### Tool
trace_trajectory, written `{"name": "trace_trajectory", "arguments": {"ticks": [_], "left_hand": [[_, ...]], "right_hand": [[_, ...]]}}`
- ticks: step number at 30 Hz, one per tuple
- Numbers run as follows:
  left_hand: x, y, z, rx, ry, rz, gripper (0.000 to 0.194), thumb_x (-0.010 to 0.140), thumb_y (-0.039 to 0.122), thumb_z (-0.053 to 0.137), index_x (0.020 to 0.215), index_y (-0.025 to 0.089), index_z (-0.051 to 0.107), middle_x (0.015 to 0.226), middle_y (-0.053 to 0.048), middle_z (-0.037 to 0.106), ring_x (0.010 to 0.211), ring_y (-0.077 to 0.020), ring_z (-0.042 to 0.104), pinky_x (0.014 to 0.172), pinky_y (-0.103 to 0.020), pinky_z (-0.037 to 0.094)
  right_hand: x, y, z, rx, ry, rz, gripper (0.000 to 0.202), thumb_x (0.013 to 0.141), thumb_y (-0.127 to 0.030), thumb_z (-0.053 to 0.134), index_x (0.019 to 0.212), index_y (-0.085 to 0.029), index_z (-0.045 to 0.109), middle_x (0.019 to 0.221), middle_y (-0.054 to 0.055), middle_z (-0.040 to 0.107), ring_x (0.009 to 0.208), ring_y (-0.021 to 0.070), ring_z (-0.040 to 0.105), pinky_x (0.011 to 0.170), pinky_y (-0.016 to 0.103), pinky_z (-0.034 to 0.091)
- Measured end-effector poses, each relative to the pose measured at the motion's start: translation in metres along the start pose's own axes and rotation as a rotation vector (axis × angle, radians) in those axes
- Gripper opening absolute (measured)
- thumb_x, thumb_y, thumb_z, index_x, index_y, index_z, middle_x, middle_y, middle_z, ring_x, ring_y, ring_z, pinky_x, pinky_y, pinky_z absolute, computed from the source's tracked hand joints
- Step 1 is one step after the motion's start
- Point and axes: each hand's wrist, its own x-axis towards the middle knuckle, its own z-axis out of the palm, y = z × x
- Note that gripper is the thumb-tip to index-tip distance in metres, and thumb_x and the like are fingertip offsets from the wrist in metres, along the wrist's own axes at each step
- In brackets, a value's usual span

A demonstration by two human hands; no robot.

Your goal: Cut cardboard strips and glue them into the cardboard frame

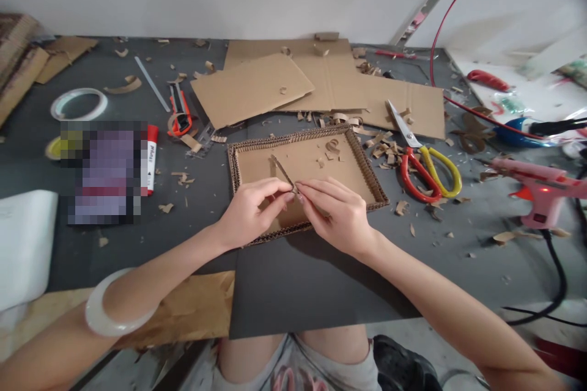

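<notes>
Between the fingertips of both hands is a thin cardboard strip (283, 172), its far end pointing up and to the left. My left hand (257, 204) pinches it from the left. My right hand (337, 211) pinches near the same end, fingertips almost touching the left ones. Both hands are over a shallow cardboard tray (261, 168), whose rim is made of corrugated strips. Curled paper scraps (332, 146) lie inside the tray. My hands cover part of its near side.
Scissors (419, 165) and a pink glue gun (541, 186) with a lit red light lie right. Cardboard sheets (284, 82) lie behind the tray. A utility knife (180, 110), red marker (149, 162) and tape roll (79, 104) are left. Scraps litter the dark tabletop (284, 287).
</notes>
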Motion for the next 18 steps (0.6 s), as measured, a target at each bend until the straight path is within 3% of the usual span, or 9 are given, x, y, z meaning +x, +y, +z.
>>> {"name": "trace_trajectory", "arguments": {"ticks": [18], "left_hand": [[-0.0022, 0.0011, 0.0034, 0.088, -0.003, 0.072, 0.014, 0.09, 0.021, 0.05, 0.083, 0.015, 0.06, 0.075, -0.002, 0.066, 0.063, -0.0108, 0.058, 0.061, -0.021, 0.046]], "right_hand": [[-0.0002, -0.0019, -0.0032, 0.032, 0.011, 0.081, 0.019, 0.083, -0.011, 0.053, 0.084, -0.018, 0.071, 0.081, 0.007, 0.073, 0.073, 0.0165, 0.068, 0.07, 0.031, 0.058]]}}
